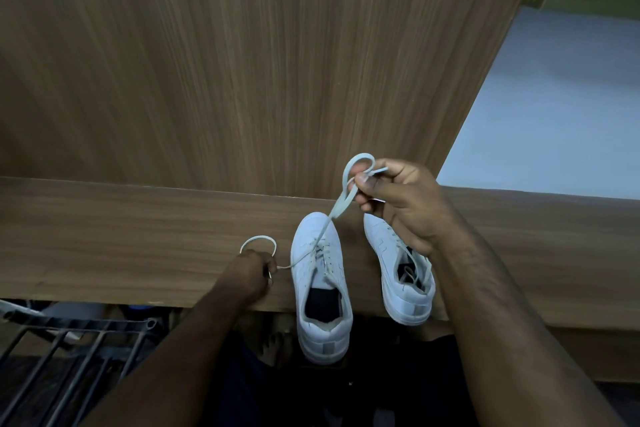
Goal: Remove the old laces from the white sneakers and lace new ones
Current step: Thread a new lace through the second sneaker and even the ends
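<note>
Two white sneakers (320,284) on wooden surface (138,246); left hand (251,274) pinching one lace (258,246) loop, right hand (398,204) pinching the other, raised.

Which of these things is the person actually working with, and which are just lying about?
In the job:
- left sneaker, its lace held in loops
- right sneaker, lace loose
- left hand, gripping one loop
- right hand, pinching the other loop
- wooden ledge, bearing both sneakers

Just about:
- metal rack
- wooden panel
</note>
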`<control>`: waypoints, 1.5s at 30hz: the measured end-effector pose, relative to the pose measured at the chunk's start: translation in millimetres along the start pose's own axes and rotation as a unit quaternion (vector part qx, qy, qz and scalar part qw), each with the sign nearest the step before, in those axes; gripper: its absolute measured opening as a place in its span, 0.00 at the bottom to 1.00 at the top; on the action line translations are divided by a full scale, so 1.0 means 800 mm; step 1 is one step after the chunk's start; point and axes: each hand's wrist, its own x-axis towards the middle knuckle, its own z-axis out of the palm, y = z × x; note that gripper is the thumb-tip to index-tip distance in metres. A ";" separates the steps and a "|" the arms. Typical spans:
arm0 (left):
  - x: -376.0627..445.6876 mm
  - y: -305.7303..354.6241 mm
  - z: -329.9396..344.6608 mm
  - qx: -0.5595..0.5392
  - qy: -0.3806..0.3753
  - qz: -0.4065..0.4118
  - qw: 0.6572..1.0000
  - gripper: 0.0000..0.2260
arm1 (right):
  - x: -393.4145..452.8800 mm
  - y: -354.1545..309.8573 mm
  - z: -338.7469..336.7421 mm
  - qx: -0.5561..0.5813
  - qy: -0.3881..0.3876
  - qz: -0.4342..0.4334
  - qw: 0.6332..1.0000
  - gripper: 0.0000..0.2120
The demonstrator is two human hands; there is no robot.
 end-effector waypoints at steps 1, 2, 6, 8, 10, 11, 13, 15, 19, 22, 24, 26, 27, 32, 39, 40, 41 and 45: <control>0.002 -0.002 -0.001 0.013 -0.001 0.003 1.000 0.14 | 0.000 0.001 0.002 0.004 -0.005 0.003 1.000 0.06; 0.003 -0.003 -0.004 0.024 -0.008 0.008 1.000 0.13 | 0.000 0.002 0.004 0.009 -0.006 0.005 1.000 0.06; 0.010 -0.008 -0.018 0.029 0.028 0.016 0.999 0.11 | 0.001 0.011 0.009 0.014 -0.009 0.011 1.000 0.07; 0.019 -0.009 -0.033 0.010 0.069 0.039 0.997 0.12 | 0.001 0.015 0.011 0.006 -0.012 0.014 1.000 0.07; 0.024 -0.009 -0.045 0.019 0.032 0.075 0.996 0.12 | 0.003 0.018 0.013 0.002 -0.010 0.019 1.000 0.07; 0.027 -0.010 -0.046 0.035 -0.005 0.084 0.996 0.12 | 0.004 0.019 0.014 0.003 -0.009 0.019 1.000 0.08; 0.031 -0.014 -0.044 0.069 -0.063 0.091 0.991 0.10 | 0.006 0.020 0.016 0.007 -0.010 0.021 1.000 0.08; 0.028 -0.018 -0.037 0.084 -0.081 0.096 0.989 0.11 | 0.006 0.022 0.015 0.007 -0.010 0.022 1.000 0.07; 0.029 -0.029 -0.033 0.050 -0.030 0.070 0.996 0.17 | 0.008 0.029 0.013 -0.003 -0.008 0.025 1.000 0.05; 0.031 -0.023 -0.051 -0.100 0.048 0.003 0.994 0.13 | 0.011 0.035 0.013 -0.011 -0.014 0.022 1.000 0.05; 0.037 -0.008 -0.082 -0.212 0.133 -0.042 0.967 0.12 | 0.016 0.038 0.019 -0.015 -0.017 0.017 1.000 0.05; 0.050 0.010 -0.131 -0.296 0.243 -0.076 0.920 0.12 | 0.024 0.042 0.032 -0.039 -0.018 0.015 0.999 0.05; 0.059 0.020 -0.159 -0.317 0.283 -0.073 0.902 0.09 | 0.029 0.045 0.042 -0.059 -0.019 0.011 0.998 0.04; 0.094 0.091 -0.253 -0.265 0.394 0.100 0.875 0.09 | 0.068 0.087 0.099 -0.240 -0.030 -0.023 0.970 0.02; 0.087 0.137 -0.218 -0.282 0.375 0.269 0.841 0.08 | 0.062 0.128 0.077 -0.420 -0.028 -0.007 0.907 0.16; 0.082 0.136 -0.202 -0.316 0.336 0.266 0.847 0.08 | 0.056 0.130 0.058 -0.400 0.022 0.012 0.916 0.13; 0.075 0.135 -0.184 -0.357 0.288 0.255 0.851 0.08 | 0.048 0.134 0.039 -0.383 0.076 0.040 0.920 0.11; 0.045 0.117 -0.106 -0.312 0.153 0.178 0.921 0.10 | 0.016 0.158 0.001 -0.355 0.118 0.164 0.913 0.13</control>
